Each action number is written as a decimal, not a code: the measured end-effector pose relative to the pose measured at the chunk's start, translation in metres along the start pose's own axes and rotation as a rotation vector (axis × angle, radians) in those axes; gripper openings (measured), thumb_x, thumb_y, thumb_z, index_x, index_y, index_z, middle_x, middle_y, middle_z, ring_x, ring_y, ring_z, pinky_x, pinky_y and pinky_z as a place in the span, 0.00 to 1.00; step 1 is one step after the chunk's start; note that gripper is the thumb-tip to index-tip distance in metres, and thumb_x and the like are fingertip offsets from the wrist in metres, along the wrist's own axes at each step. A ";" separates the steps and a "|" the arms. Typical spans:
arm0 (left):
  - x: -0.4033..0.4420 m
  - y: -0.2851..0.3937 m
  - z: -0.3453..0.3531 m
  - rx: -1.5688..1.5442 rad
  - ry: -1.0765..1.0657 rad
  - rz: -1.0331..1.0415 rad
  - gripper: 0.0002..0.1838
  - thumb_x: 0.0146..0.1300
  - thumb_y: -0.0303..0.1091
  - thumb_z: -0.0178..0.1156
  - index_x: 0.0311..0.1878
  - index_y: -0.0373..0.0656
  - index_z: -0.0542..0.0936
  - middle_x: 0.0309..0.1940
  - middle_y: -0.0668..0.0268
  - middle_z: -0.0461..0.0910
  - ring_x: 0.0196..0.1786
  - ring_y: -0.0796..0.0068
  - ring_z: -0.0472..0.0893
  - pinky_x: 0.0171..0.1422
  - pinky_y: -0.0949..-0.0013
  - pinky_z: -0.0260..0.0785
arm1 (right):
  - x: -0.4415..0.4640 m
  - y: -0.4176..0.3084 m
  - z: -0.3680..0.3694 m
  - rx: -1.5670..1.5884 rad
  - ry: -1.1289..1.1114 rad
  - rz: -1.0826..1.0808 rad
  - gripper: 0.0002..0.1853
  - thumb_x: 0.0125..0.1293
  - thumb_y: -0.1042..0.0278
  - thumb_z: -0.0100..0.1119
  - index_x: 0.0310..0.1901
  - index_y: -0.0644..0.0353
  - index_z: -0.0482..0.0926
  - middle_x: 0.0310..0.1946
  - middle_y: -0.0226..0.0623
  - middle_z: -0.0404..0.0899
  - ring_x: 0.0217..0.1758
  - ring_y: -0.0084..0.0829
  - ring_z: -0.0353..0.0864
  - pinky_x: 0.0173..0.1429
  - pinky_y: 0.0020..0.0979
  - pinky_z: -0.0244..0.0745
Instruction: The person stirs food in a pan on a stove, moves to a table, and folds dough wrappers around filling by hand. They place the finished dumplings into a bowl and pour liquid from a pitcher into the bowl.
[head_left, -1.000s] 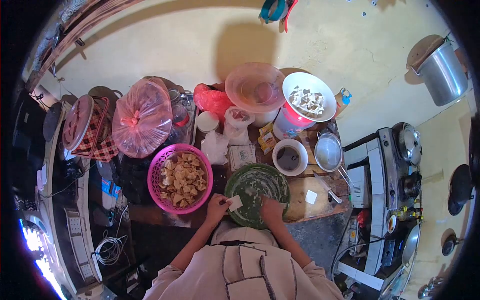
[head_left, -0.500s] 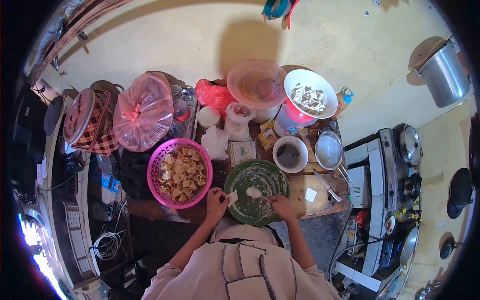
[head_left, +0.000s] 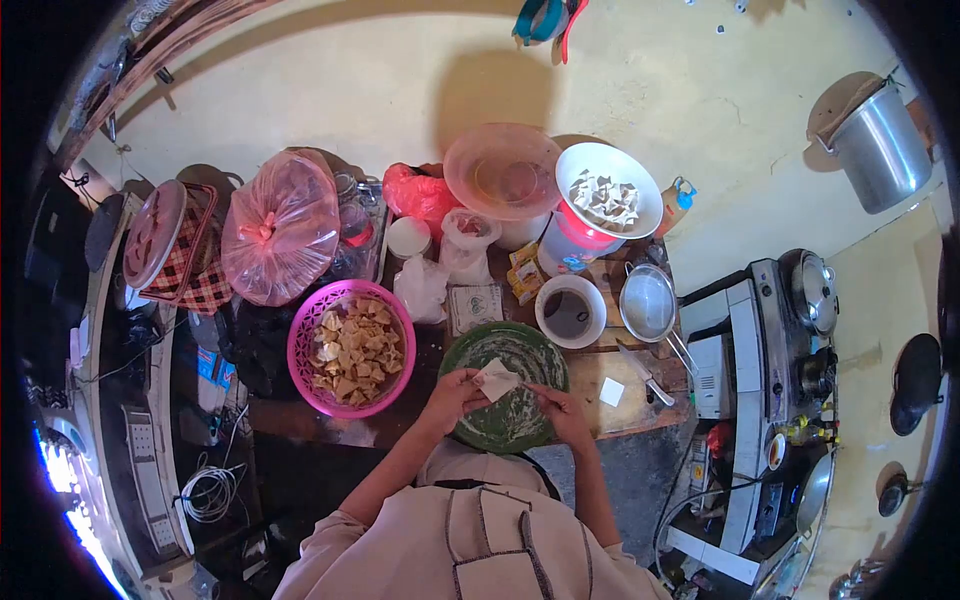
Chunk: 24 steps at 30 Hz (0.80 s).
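Note:
My left hand (head_left: 455, 397) pinches a square white dough wrapper (head_left: 495, 377) over the green bowl (head_left: 505, 432). Pale, sticky paste smears the bowl's inside. Closed around the handle of a small spoon (head_left: 530, 386), my right hand (head_left: 562, 412) brings its tip to the wrapper's right edge. The spoon's bowl end is too small to make out clearly. To the left of my left hand, a pink basket (head_left: 293, 350) holds folded, light-brown fried pieces (head_left: 358, 350). Another white wrapper (head_left: 610, 391) lies on the wooden board right of my right hand, beside a knife (head_left: 648, 377).
A bowl of dark liquid (head_left: 570, 312) and a strainer (head_left: 648, 303) stand behind the green bowl. Further back, a white plate (head_left: 642, 172) of folded pale pieces rests on a container. A tied pink bag (head_left: 280, 225) sits at back left; a stove (head_left: 770, 310) stands right.
My left hand has moved the wrapper from the bowl's left rim to over its middle. The spoon in my right hand has come from the paste up to the wrapper.

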<state>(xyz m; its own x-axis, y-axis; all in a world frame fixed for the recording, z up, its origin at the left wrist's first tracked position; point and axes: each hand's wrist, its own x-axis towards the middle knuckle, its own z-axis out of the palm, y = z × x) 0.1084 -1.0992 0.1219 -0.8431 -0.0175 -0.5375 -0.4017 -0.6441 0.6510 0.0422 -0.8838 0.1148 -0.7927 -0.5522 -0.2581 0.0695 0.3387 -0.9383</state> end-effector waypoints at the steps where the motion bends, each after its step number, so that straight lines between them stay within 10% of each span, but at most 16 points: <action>1: -0.002 0.003 0.002 -0.009 -0.012 0.003 0.14 0.63 0.33 0.50 0.47 0.34 0.69 0.42 0.59 0.75 0.43 0.72 0.77 0.49 0.69 0.72 | -0.001 0.001 0.000 0.001 0.015 -0.006 0.14 0.63 0.72 0.48 0.49 0.61 0.75 0.33 0.26 0.74 0.34 0.18 0.67 0.41 0.20 0.64; 8: 0.010 -0.013 -0.010 -0.239 -0.092 -0.041 0.13 0.61 0.33 0.52 0.46 0.36 0.71 0.42 0.59 0.76 0.45 0.68 0.77 0.52 0.66 0.71 | -0.009 -0.015 0.004 -0.043 0.073 -0.047 0.13 0.63 0.72 0.47 0.49 0.61 0.75 0.45 0.35 0.76 0.48 0.25 0.72 0.54 0.25 0.64; 24: 0.020 -0.016 -0.011 -0.555 0.004 -0.072 0.08 0.61 0.26 0.48 0.42 0.35 0.71 0.41 0.57 0.75 0.43 0.65 0.77 0.54 0.63 0.71 | -0.012 -0.001 0.018 -0.366 0.330 -0.283 0.21 0.54 0.82 0.46 0.48 0.52 0.77 0.24 0.38 0.72 0.28 0.31 0.71 0.37 0.27 0.66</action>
<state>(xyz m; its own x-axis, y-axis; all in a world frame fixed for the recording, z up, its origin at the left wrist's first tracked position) 0.1022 -1.0974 0.0947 -0.8188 0.0398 -0.5727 -0.2094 -0.9496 0.2333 0.0623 -0.8913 0.1150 -0.9015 -0.4120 0.1323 -0.3405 0.4867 -0.8045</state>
